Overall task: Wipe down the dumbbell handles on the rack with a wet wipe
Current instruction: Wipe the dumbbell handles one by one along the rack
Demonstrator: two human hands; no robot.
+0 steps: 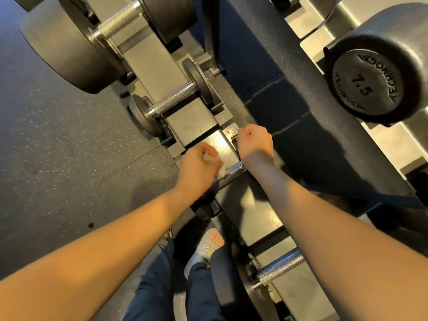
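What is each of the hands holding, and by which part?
The left hand grips a bunched wipe, pressed on a dumbbell handle. The right hand is curled at the rack edge; any hold there cannot be told.

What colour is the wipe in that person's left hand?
White; the wet wipe shows best in the head view, held in the left hand.

The left forearm [104,258] and right forearm [335,239] are bare along their whole visible length, down to the left grip [199,167] and right grip [254,141]. The legs wear plain dark navy trousers [150,286] with soft creases. One foot sits in a white open-toed slide [203,251] with small reddish marks, toes [216,237] showing.
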